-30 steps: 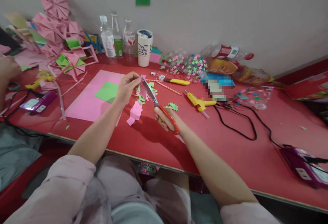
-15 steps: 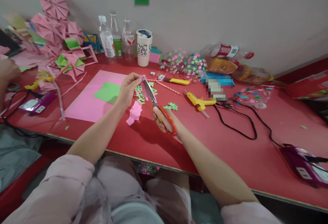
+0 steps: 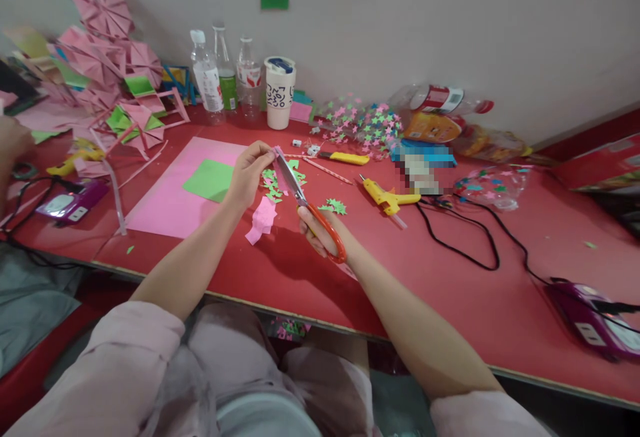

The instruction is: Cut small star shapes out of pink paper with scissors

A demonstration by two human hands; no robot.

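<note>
Between thumb and fingertips, my left hand [image 3: 251,172] pinches a small piece of pink paper [image 3: 277,152]. My right hand [image 3: 316,229] is wrapped round the orange handles of a pair of scissors [image 3: 327,227], whose blades point up to the pink paper at my left fingertips. Whether the blades are parted is hard to make out. Green paper scraps [image 3: 273,184] lie beneath the blades, and a crumpled pink paper scrap [image 3: 262,219] rests nearer me. Several green paper stars [image 3: 335,206] are right of the scissors.
A pink sheet [image 3: 165,204] with a green square [image 3: 210,180] lies left. A yellow glue gun [image 3: 387,196] and yellow cutter [image 3: 349,158] lie right, with black cords beyond. Bottles and a cup [image 3: 279,94] stand at the wall. A co-worker's hand [image 3: 14,144] is far left.
The view has shifted very slightly. My hands keep nearly the same pose with the scissors at the pink paper. The co-worker's hand at far left has moved a little.
</note>
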